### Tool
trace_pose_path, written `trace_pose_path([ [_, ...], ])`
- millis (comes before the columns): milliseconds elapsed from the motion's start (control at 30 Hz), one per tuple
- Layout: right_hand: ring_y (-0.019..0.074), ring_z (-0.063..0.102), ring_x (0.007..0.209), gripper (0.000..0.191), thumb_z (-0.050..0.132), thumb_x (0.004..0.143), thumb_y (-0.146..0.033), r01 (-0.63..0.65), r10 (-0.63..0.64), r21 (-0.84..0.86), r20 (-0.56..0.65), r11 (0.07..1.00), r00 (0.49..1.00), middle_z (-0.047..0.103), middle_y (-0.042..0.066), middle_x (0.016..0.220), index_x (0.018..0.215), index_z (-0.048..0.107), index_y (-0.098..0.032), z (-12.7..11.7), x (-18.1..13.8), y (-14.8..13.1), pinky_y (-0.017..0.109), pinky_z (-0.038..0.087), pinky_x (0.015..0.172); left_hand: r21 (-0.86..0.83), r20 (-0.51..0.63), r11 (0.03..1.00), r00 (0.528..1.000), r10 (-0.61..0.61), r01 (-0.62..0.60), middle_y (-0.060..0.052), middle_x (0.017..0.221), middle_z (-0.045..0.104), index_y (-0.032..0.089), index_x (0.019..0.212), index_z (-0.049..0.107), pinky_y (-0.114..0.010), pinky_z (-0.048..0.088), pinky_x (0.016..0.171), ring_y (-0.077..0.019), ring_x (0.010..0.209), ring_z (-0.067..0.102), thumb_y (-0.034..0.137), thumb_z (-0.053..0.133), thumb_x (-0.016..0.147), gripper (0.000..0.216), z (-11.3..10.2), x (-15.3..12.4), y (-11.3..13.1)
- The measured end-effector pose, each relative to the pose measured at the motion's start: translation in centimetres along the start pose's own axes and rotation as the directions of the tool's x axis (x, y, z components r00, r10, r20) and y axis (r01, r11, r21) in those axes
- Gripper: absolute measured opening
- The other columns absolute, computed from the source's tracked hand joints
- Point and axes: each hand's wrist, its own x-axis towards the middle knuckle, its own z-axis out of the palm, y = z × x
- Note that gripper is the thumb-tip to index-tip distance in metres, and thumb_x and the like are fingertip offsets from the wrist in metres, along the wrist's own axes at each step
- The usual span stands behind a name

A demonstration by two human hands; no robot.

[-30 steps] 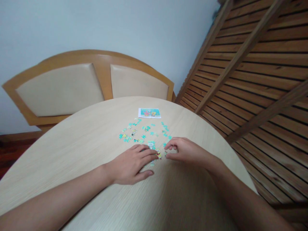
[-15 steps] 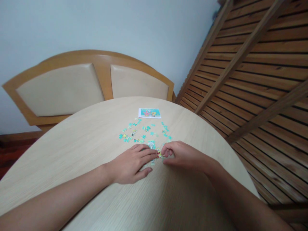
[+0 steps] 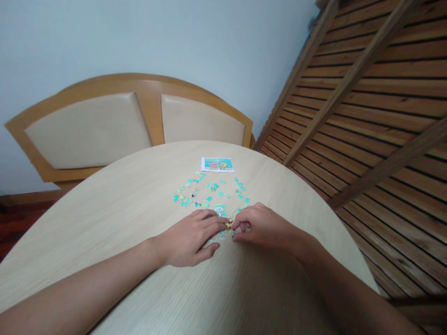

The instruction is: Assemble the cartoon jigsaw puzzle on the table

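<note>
My left hand (image 3: 190,237) lies flat on the round table (image 3: 139,195), fingers stretched over a small joined patch of puzzle pieces (image 3: 220,211). My right hand (image 3: 263,226) is curled beside it, finger and thumb pinched on a puzzle piece (image 3: 229,225) right at the left fingertips. Several loose teal puzzle pieces (image 3: 209,190) lie scattered just beyond both hands. A small reference picture card (image 3: 217,164) lies flat farther back.
A wooden bench with two padded cream back panels (image 3: 87,128) stands behind the table against a pale wall. A slatted wooden frame (image 3: 366,102) leans along the right side, close to the table's right edge.
My right hand has slid left and its fingers have closed, bringing a piece up against my left fingertips. My left hand has stayed flat in place.
</note>
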Motion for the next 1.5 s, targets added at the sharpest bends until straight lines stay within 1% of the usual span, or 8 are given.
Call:
trace_pose_path([
  [367, 0.0192, 0.066, 0.073, 0.023, 0.066, 0.089, -0.03, 0.112, -0.103, -0.311, 0.046, 0.944, 0.994, 0.074, 0.002, 0.071, 0.07, 0.075, -0.023, 0.0, -0.1, -0.8, 0.03, 0.037, 0.068, -0.002, -0.034, 1.0, 0.999, 0.009, -0.009, -0.008, 0.141, 0.058, 0.022, 0.139, 0.048, -0.048, 0.042, 0.108, -0.0289, 0.125, 0.051, 0.026, 0.053, 0.093, 0.046, 0.0, 0.0, 0.1],
  [567, 0.0187, 0.066, 0.074, 0.016, 0.067, 0.087, -0.027, 0.083, -0.078, -0.239, 0.029, 0.967, 0.997, 0.075, 0.002, 0.075, 0.074, 0.077, -0.022, 0.0, -0.1, -0.7, 0.029, 0.04, 0.072, 0.003, -0.019, 1.0, 1.0, 0.014, -0.014, -0.009, 0.141, 0.057, 0.022, 0.14, 0.049, -0.048, 0.041, 0.109, -0.0286, 0.127, 0.052, 0.025, 0.052, 0.094, 0.047, -0.1, 0.0, 0.1],
  [700, 0.0173, 0.066, 0.076, 0.015, 0.07, 0.086, -0.036, 0.084, -0.083, -0.096, 0.014, 0.992, 0.996, 0.074, 0.001, 0.079, 0.087, 0.078, -0.023, -0.1, 0.1, 0.2, 0.028, 0.042, 0.071, 0.021, -0.016, 1.0, 1.0, 0.005, -0.004, -0.011, 0.137, 0.058, 0.022, 0.14, 0.05, -0.049, 0.041, 0.108, -0.0291, 0.125, 0.053, 0.025, 0.051, 0.095, 0.045, -0.1, 0.0, 0.2],
  [800, 0.0173, 0.064, 0.076, 0.022, 0.063, 0.092, -0.038, 0.015, -0.028, -0.101, -0.134, 0.995, 0.991, 0.071, 0.002, 0.077, 0.091, 0.077, -0.021, 0.1, 0.4, 1.7, 0.028, 0.044, 0.073, 0.011, -0.027, 1.0, 1.0, 0.002, -0.002, -0.012, 0.131, 0.059, 0.02, 0.138, 0.051, -0.047, 0.044, 0.106, -0.0286, 0.121, 0.054, 0.024, 0.05, 0.095, 0.043, -0.1, 0.0, 0.3],
  [933, 0.0222, 0.063, 0.101, 0.026, 0.058, 0.094, -0.032, -0.148, 0.092, -0.109, -0.407, 0.983, 0.909, 0.072, 0.009, 0.106, 0.11, 0.072, -0.017, 0.9, 1.1, 4.0, 0.035, 0.045, 0.093, -0.002, -0.049, 1.0, 0.999, 0.017, -0.017, -0.013, 0.131, 0.058, 0.02, 0.138, 0.05, -0.047, 0.044, 0.106, -0.0288, 0.122, 0.054, 0.025, 0.05, 0.095, 0.044, 0.0, -0.1, 0.1],
  [1167, 0.0284, 0.052, 0.124, 0.042, 0.057, 0.095, -0.043, -0.219, 0.143, -0.119, -0.453, 0.968, 0.88, 0.061, 0.012, 0.134, 0.13, 0.064, -0.021, 2.9, 2.4, 5.9, 0.047, 0.04, 0.105, 0.009, -0.054, 1.0, 0.998, 0.022, -0.021, -0.013, 0.131, 0.059, 0.02, 0.137, 0.051, -0.048, 0.045, 0.105, -0.0288, 0.122, 0.055, 0.025, 0.05, 0.095, 0.043, 0.4, -0.2, -0.1],
  [1333, 0.028, 0.048, 0.128, 0.034, 0.058, 0.096, -0.043, -0.133, 0.069, -0.129, -0.413, 0.983, 0.908, 0.061, 0.01, 0.136, 0.124, 0.069, -0.027, 3.0, 2.3, 5.6, 0.049, 0.036, 0.107, 0.021, -0.055, 1.0, 0.998, 0.009, -0.008, -0.013, 0.13, 0.06, 0.021, 0.136, 0.053, -0.047, 0.046, 0.105, -0.0281, 0.12, 0.057, 0.024, 0.049, 0.096, 0.04, 0.3, -0.2, 0.1],
  [1500, 0.0249, 0.055, 0.119, 0.021, 0.062, 0.095, -0.035, 0.011, -0.048, -0.106, -0.351, 0.994, 0.935, 0.068, 0.008, 0.122, 0.11, 0.075, -0.027, 2.2, 1.7, 5.3, 0.047, 0.037, 0.104, 0.055, -0.051, 0.998, 0.998, -0.027, 0.03, -0.012, 0.128, 0.061, 0.02, 0.134, 0.055, -0.048, 0.046, 0.105, -0.0281, 0.12, 0.057, 0.024, 0.048, 0.095, 0.039, 0.2, -0.1, 0.2],
])
